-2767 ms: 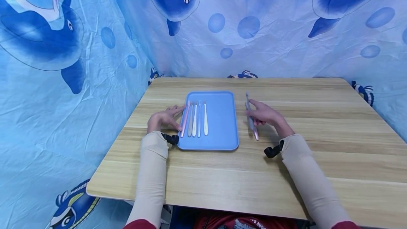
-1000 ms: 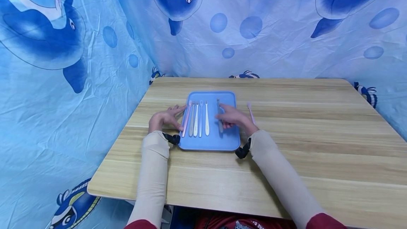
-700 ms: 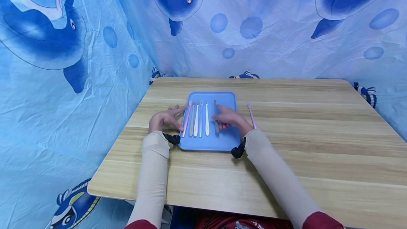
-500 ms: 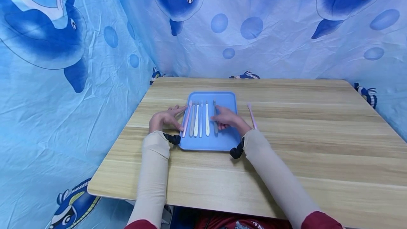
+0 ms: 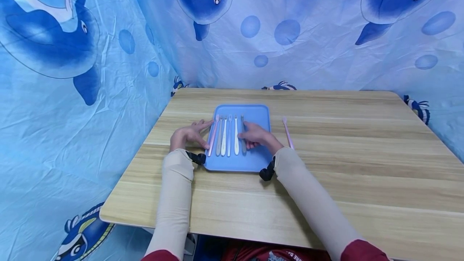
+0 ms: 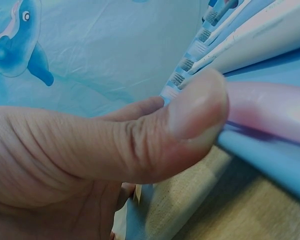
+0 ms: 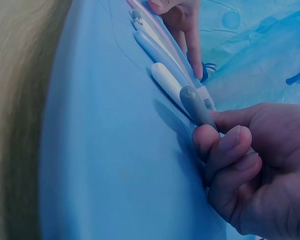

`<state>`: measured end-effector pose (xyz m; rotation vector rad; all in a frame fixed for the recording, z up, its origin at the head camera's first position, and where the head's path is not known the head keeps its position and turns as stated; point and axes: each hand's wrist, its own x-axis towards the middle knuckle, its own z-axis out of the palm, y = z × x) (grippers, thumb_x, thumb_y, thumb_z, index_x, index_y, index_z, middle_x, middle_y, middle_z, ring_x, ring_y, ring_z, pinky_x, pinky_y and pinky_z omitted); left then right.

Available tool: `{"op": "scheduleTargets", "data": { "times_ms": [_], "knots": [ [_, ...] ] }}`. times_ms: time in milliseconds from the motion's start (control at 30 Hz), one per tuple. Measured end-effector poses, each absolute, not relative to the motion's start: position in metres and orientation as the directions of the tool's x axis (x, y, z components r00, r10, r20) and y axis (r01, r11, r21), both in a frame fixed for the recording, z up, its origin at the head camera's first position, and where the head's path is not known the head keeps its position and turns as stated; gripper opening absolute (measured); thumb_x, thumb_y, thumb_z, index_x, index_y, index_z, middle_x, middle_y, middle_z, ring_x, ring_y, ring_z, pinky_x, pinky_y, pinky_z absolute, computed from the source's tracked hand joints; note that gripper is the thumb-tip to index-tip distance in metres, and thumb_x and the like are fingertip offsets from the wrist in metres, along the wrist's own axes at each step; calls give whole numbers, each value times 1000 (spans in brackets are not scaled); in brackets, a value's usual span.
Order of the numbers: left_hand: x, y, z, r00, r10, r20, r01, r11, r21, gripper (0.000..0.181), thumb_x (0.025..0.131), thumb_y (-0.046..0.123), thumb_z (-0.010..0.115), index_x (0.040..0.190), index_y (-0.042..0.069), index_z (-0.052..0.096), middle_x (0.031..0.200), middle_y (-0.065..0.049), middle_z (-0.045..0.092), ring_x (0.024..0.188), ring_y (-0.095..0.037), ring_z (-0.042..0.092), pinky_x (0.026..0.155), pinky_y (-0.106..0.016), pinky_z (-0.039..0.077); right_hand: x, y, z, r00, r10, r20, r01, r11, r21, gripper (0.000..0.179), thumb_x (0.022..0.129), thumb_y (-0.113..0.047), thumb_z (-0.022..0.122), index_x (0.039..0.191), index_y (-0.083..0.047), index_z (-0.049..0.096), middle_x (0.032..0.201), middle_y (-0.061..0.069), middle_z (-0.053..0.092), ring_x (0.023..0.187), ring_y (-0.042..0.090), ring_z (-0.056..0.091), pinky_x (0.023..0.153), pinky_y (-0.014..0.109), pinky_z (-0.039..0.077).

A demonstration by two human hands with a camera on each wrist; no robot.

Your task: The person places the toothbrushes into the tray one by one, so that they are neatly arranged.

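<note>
A blue tray [image 5: 255,163] holds several toothbrushes in a row, bristle heads toward the back. Leftmost lies a pink toothbrush [image 5: 212,136], followed by a grey toothbrush [image 5: 219,138], a white toothbrush [image 5: 223,138], a blue toothbrush [image 5: 229,138] and another white toothbrush [image 5: 236,138]. My left hand [image 5: 188,135] rests at the tray's left edge, fingers spread, its thumb [image 6: 190,117] against the pink handle. Right of the row, my right hand [image 5: 258,135] pinches a dark grey toothbrush [image 7: 194,104] over the tray; its fingers hide the middle of the handle.
Another pink toothbrush [image 5: 287,132] lies on the wooden table [image 5: 362,164], right of the tray. A blue curtain [image 5: 326,43] with dolphin prints hangs behind the table and along its left side.
My right hand has carried the grey toothbrush from the table right of the tray leftward to beside the row. A pink toothbrush stayed behind on the table. The left hand kept its place.
</note>
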<state>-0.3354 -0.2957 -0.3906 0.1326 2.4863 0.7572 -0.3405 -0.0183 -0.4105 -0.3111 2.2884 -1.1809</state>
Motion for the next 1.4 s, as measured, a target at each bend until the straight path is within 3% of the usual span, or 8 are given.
{"op": "scheduleTargets", "data": {
  "times_ms": [633,1067,1400],
  "knots": [
    [-336,-295,-390,-851,237,-469,-41,860,509,122,71,38,90,161,37,9,171,-9,-13,155,-39,-21,121,-71,-9,-344,-28,-411,-839,-384,-387,50,652,-756,83,102,-34,57,163,-14,4,57,-1,60,44,9,54,42,19,39],
    [-337,-295,-392,-849,224,-479,-74,847,527,122,70,36,90,160,40,8,171,-5,-15,156,-34,-23,123,-66,-12,-342,-28,-413,-840,-376,-390,79,627,-775,80,104,-33,53,163,-14,3,57,-1,61,43,9,54,41,19,40],
    [-337,-296,-391,-850,246,-465,-37,855,518,122,71,37,90,161,37,7,171,-9,-13,156,-38,-21,122,-69,-10,-340,-25,-411,-836,-387,-389,73,624,-778,83,103,-35,54,162,-13,1,58,0,62,43,10,54,41,19,39]
  ]
}}
